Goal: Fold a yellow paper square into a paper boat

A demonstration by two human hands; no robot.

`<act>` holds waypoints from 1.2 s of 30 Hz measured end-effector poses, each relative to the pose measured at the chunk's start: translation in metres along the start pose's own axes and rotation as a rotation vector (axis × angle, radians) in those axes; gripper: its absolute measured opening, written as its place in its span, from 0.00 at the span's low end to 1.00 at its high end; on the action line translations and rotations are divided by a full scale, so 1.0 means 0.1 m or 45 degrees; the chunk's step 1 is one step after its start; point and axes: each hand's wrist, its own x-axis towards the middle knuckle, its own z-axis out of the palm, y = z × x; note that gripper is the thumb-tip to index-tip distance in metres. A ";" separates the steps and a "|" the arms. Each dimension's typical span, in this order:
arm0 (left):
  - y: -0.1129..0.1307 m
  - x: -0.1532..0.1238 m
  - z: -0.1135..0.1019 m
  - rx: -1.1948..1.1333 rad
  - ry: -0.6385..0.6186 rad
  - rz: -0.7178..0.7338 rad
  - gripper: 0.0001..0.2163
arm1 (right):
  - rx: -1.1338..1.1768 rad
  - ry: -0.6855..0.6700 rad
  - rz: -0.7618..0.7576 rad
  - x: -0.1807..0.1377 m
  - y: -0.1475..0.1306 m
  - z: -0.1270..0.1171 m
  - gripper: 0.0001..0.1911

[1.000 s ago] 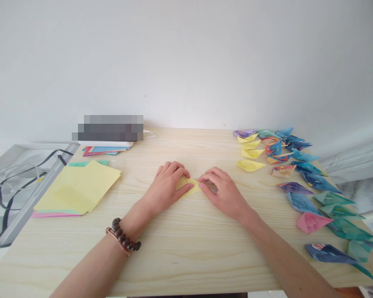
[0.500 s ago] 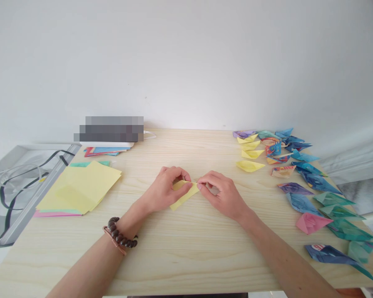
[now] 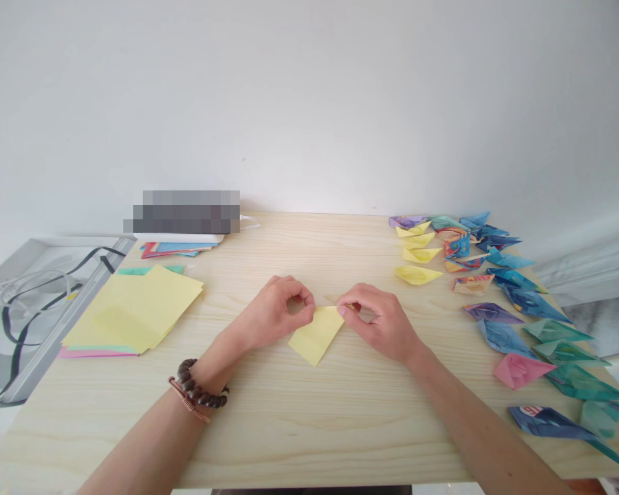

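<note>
Head view: the yellow sheet [image 3: 317, 334] is only partly worked, folded into a flat four-sided piece with one point hanging toward the person, and it looks far from the pointed form of the finished folds [image 3: 500, 302] lying in rows well to the right of the fingers. By that look, most of the creasing on this piece is left to do, and a stack [image 3: 134, 313] of unfolded sheets well to the left of the fingers lies untouched. The left hand [image 3: 273, 313] is curled, thumb and forefinger closed together on the sheet's top left corner, the other fingers tucked loosely under. The right hand [image 3: 379, 320] mirrors it, thumb and forefinger pinched on the top right corner, palm turned inward. Between the two pinches the top edge runs taut, so the sheet hangs just below the fingertips, its lower point near or touching the table [image 3: 309, 426]; which, I cannot tell. Both forearms reach in from the near edge, and a bead bracelet [image 3: 199, 395] sits on the left wrist.
</note>
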 end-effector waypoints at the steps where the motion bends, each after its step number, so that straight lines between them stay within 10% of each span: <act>1: -0.02 -0.01 -0.01 0.023 -0.003 0.016 0.03 | 0.011 0.008 0.010 -0.01 0.01 -0.01 0.05; 36: 0.00 -0.01 -0.08 -0.046 -0.137 0.125 0.09 | 0.042 -0.066 0.116 -0.03 0.05 -0.07 0.06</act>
